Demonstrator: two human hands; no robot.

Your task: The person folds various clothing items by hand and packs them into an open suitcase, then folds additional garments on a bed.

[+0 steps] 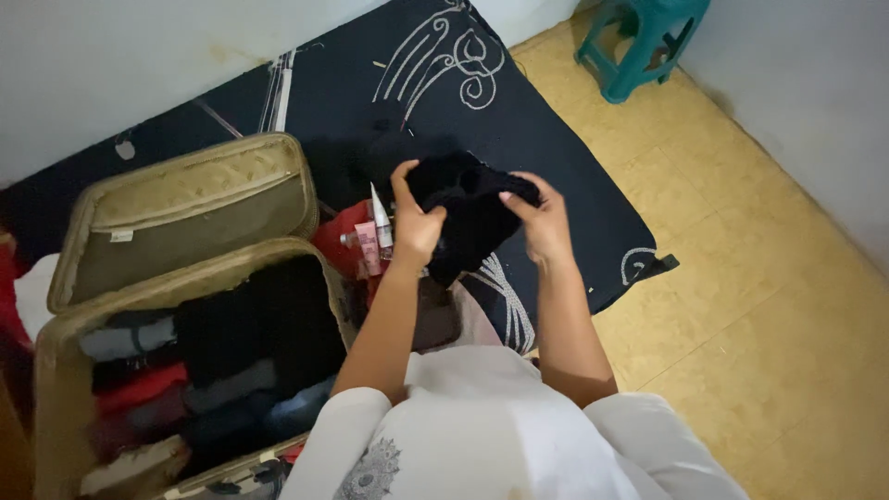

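Both my hands hold a black piece of clothing [470,215] up in front of me, over a dark blue mat. My left hand [414,220] grips its left side, thumb up. My right hand [541,218] grips its right edge, fingers curled over the cloth. The garment hangs bunched between them, its lower part drooping toward my lap.
An open beige suitcase [65,370] lies at left, packed with folded dark, red and grey clothes; its lid [185,218] leans back. Small cosmetic tubes [375,236] sit on a red pouch beside it. The dark blue patterned mat [574,176] covers yellow tile floor. A teal plastic stool [644,37] stands in the far corner.
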